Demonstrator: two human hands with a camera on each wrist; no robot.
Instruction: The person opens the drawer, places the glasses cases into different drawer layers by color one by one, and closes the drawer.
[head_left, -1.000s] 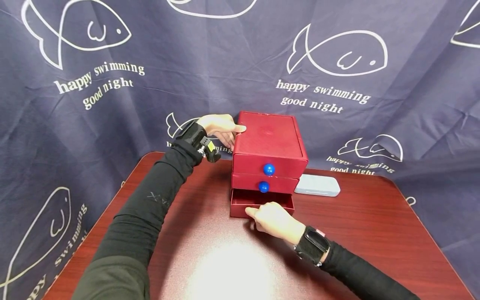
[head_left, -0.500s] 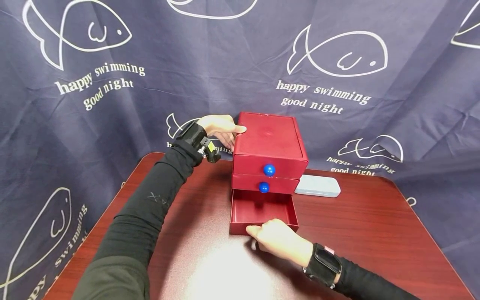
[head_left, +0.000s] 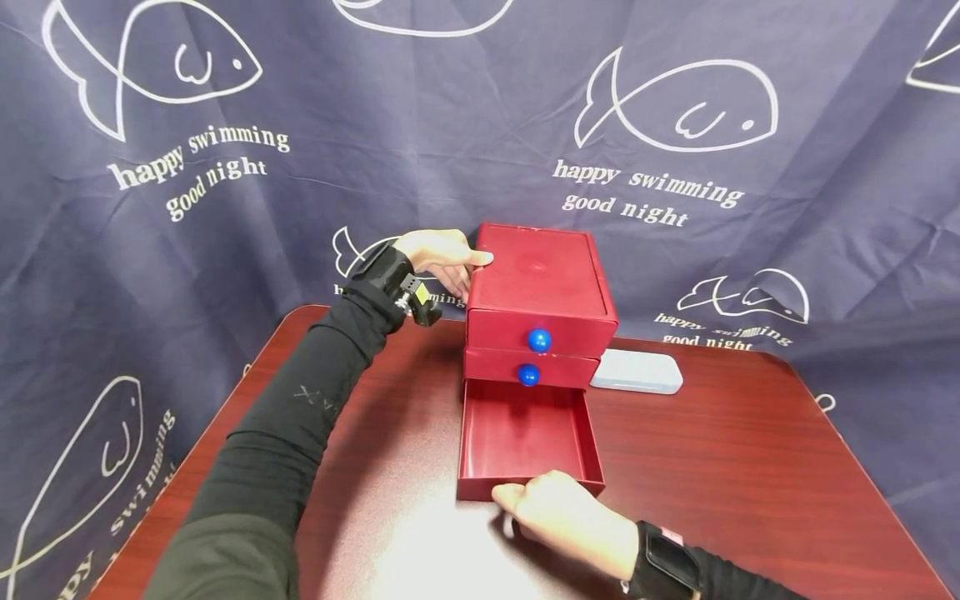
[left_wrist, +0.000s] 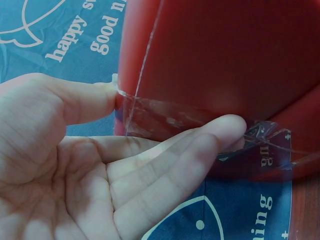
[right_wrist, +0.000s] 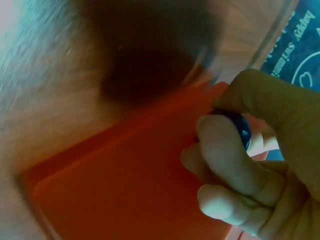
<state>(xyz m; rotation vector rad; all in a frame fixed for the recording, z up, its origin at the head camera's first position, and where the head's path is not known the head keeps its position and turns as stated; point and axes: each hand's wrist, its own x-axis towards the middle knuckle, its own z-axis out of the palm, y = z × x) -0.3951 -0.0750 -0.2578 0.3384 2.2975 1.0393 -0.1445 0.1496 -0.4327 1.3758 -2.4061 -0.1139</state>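
A red three-drawer box [head_left: 536,275] stands on the dark red table [head_left: 750,467]. Its bottom drawer [head_left: 521,433] is pulled well out and looks empty. My right hand [head_left: 551,512] is at the drawer's front edge; in the right wrist view its fingers [right_wrist: 235,150] curl round the drawer's blue knob [right_wrist: 243,129]. My left hand [head_left: 446,257] steadies the box at its upper left rear corner, thumb on the top and straight fingers [left_wrist: 190,155] against the side of the box [left_wrist: 225,60]. The upper two drawers are closed, each with a blue knob [head_left: 538,339].
A pale blue-grey flat case [head_left: 637,372] lies on the table just right of the box. A dark blue cloth [head_left: 225,208] with white fish drawings hangs behind and round the table. A bright glare lies on the table in front of the drawer.
My right hand has drawn the bottom drawer steadily toward me, from slightly out to almost fully out. The left hand and the box have stayed put.
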